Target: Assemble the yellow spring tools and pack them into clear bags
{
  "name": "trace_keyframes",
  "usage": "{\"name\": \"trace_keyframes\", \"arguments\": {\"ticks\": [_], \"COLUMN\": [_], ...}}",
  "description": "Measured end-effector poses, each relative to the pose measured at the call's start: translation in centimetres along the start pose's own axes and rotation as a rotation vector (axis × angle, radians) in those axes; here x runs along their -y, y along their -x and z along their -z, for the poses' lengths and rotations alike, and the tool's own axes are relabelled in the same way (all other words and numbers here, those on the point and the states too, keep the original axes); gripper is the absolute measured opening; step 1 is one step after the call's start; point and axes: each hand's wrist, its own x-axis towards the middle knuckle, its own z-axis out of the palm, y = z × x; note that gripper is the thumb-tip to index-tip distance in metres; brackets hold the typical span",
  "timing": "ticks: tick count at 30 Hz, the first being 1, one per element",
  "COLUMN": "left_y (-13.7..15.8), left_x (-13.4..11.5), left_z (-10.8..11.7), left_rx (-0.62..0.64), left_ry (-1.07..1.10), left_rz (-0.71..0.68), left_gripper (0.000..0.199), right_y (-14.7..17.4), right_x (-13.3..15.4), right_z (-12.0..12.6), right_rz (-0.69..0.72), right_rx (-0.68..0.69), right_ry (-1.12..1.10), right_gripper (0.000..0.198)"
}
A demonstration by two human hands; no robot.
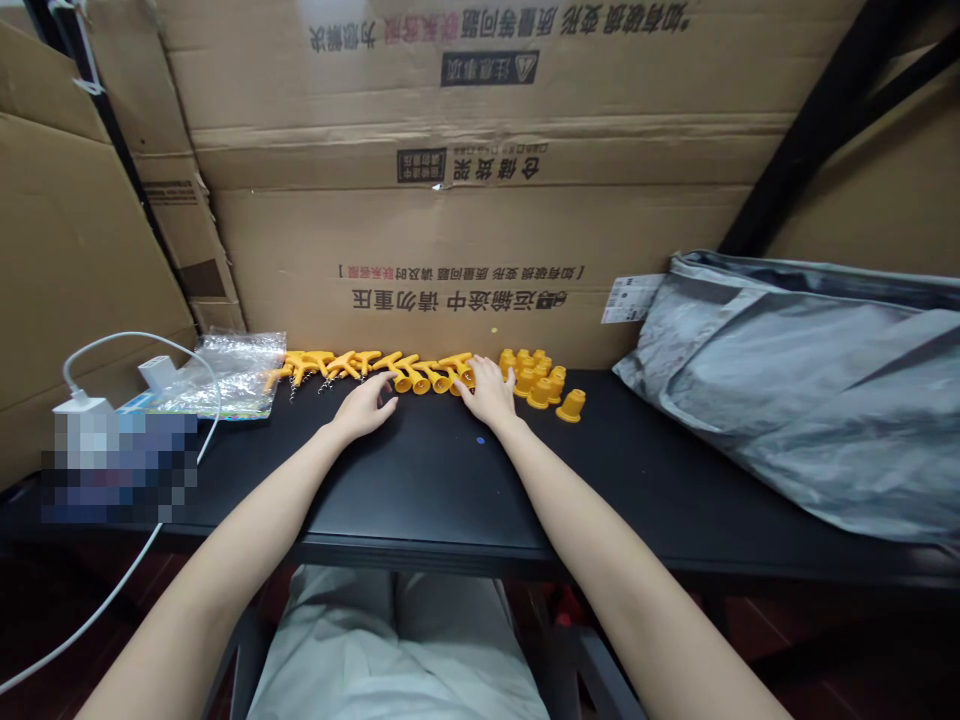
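A row of yellow T-handled corkscrews with flared yellow bases (421,383) lies along the back of the black table, between my two hands. My left hand (364,408) is at the row's left end, thumb and fingers apart, fingertips against or very near the first piece. At the right end, my right hand (491,392) rests with fingers spread over the last pieces, partly hiding them. Left of my left hand lie several yellow handles with bare metal spirals (304,365). Several loose yellow bell-shaped caps (538,390) stand right of my right hand, one cap (571,405) a little apart.
A clear plastic bag (236,375) lies at the left, near a white charger (84,425) with its cable and a blurred-out object. A large grey bag (810,400) takes up the right side. Cardboard (465,230) walls the back. A small blue dot (481,440) marks the table.
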Motion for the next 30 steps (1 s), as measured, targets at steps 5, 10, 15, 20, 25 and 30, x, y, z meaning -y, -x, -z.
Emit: {"name": "trace_keyframes", "arguments": {"ticks": [5, 10, 15, 20, 25, 30], "left_y": [0.0, 0.0, 0.1, 0.0, -0.1, -0.2], "left_x": [-0.1, -0.2, -0.3, -0.2, 0.0, 0.0], "left_z": [0.1, 0.2, 0.1, 0.1, 0.0, 0.1], "left_rx": [0.003, 0.003, -0.004, -0.002, 0.023, 0.043], "left_ry": [-0.007, -0.010, -0.001, -0.019, -0.049, -0.076], "left_rz": [0.003, 0.001, -0.005, -0.014, -0.026, -0.038], "left_gripper": [0.041, 0.041, 0.040, 0.036, 0.024, 0.021], "right_y": [0.0, -0.4, -0.9, -1.1, -1.3, -1.7], "right_x": [0.2, 0.3, -1.1, -3.7, -4.5, -4.3], "right_z": [0.5, 3.0, 6.8, 7.2, 5.9, 4.8], "right_rz": [0.007, -0.105, -0.390, -0.564, -0.564, -0.500], "right_rx": [0.030, -0.089, -0.079, 0.063, 0.184, 0.184], "right_ry": [-0.029, -0.013, 0.150, 0.279, 0.254, 0.043], "right_gripper": [0.050, 0.048, 0.039, 0.040, 0.038, 0.039]}}
